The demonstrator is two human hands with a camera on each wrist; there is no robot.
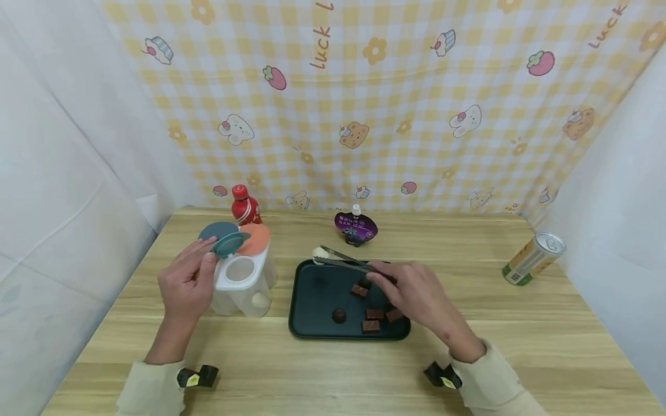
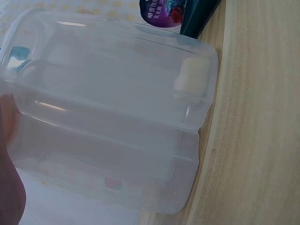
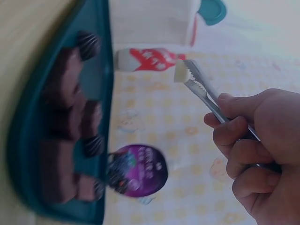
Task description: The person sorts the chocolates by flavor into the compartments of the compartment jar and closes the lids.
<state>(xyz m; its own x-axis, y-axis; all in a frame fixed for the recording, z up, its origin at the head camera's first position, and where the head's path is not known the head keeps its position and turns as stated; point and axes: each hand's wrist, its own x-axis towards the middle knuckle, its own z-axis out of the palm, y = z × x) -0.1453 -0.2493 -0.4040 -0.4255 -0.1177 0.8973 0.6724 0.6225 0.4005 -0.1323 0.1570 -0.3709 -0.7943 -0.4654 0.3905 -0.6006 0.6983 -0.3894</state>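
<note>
My left hand (image 1: 186,283) pinches the raised teal flip lid (image 1: 229,246) of a clear, compartmented container (image 1: 236,297). Beneath that lid is a round opening; blue and orange lids cover other compartments. One white piece (image 2: 193,76) lies at the container's bottom. Metal serrated tongs (image 1: 350,263) are in my right hand (image 1: 418,292), fingers curled round them. Between the tong tips is a small white chunk (image 3: 181,71), held above the far left edge of the dark green tray (image 1: 317,330). Brown chocolate blocks (image 1: 370,327) and round dark chocolates (image 1: 339,315) lie on the tray.
Behind the container stands a red bottle (image 1: 244,205). A purple pouch with a white cap (image 1: 356,227) is beyond the tray. Far to the right stands a can (image 1: 533,259). A patterned curtain (image 1: 343,104) closes off the table's back.
</note>
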